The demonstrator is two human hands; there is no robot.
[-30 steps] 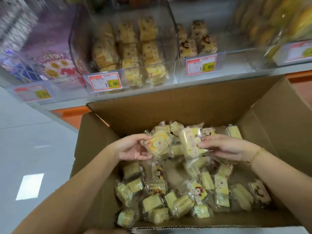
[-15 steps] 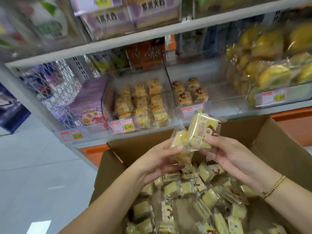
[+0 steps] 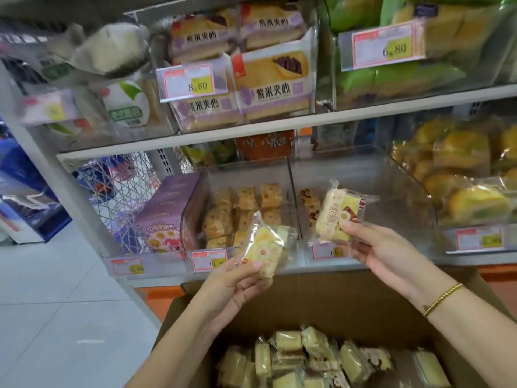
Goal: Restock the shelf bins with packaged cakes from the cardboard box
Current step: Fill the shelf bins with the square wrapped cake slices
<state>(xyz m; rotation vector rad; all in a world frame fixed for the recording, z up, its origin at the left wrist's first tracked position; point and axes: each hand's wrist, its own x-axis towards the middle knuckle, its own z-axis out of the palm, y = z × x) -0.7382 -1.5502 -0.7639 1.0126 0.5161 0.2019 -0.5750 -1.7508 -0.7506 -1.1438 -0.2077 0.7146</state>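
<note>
My left hand grips a clear-wrapped yellow cake in front of the left clear shelf bin, which holds several yellow cakes with red flecks. My right hand holds a second wrapped cake, yellow with a brown corner, raised at the mouth of the right clear bin; that bin shows only a few cakes at its left side. Below my arms the open cardboard box holds several more wrapped cakes.
A purple biscuit carton stands left of the bins beside a wire basket. Green-yellow rolls fill the bin at right. The upper shelf carries purple-labelled bread packs. Price tags line the shelf edges. Pale tiled floor lies at left.
Both hands have lifted their cakes out of the box and up toward the bins, moving apart. The view has tilted upward from the box to the shelves.
</note>
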